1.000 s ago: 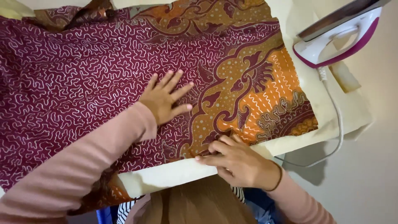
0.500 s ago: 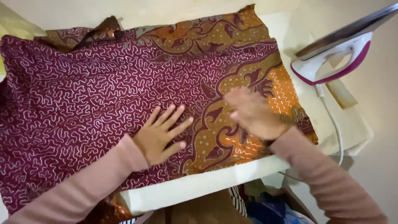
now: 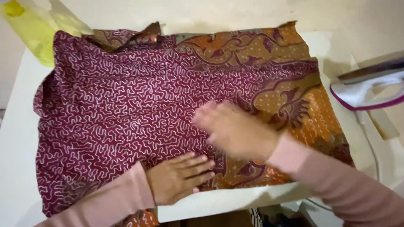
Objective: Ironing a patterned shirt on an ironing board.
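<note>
Both hands lie open and flat on the cloth, left hand nearer, right hand farther right.

Cream padded ironing surface carries a maroon and orange patterned cloth, spread flat over most of it. White and magenta iron rests at right edge. Yellow-green translucent object at far left corner.

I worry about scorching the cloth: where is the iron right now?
In the head view the iron sits at the right edge of the board, off the patterned cloth, beyond the right hand.
</note>
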